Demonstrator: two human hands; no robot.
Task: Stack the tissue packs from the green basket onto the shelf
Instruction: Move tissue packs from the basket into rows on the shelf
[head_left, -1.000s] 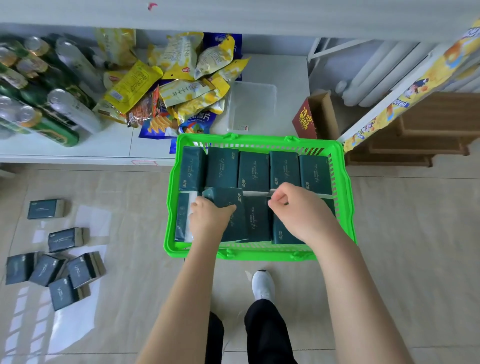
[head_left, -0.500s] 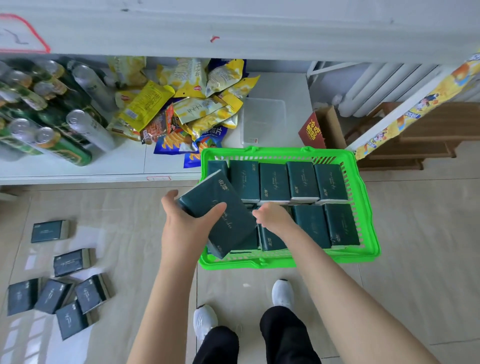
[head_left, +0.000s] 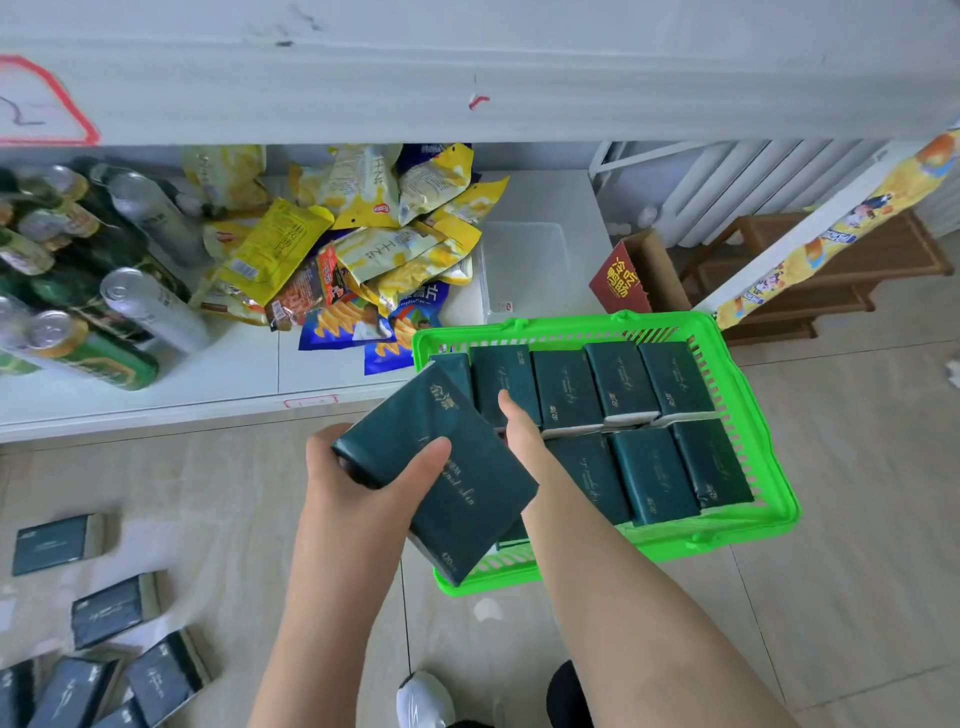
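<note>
Between the curled fingers and thumb of the left hand, a tissue pack tilts above the green basket; the right hand is half hidden, perhaps steadying, so level the pack for the shelf.

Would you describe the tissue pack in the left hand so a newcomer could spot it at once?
Start at the green basket on the floor. Over its left edge, the left hand holds one dark green tissue pack. Unlike the packs lying in rows inside, it is tilted across the rim.

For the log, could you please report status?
Left hand grips one tissue pack. Right hand at green basket, fingers hidden. Snack bags crowd the shelf.
</note>
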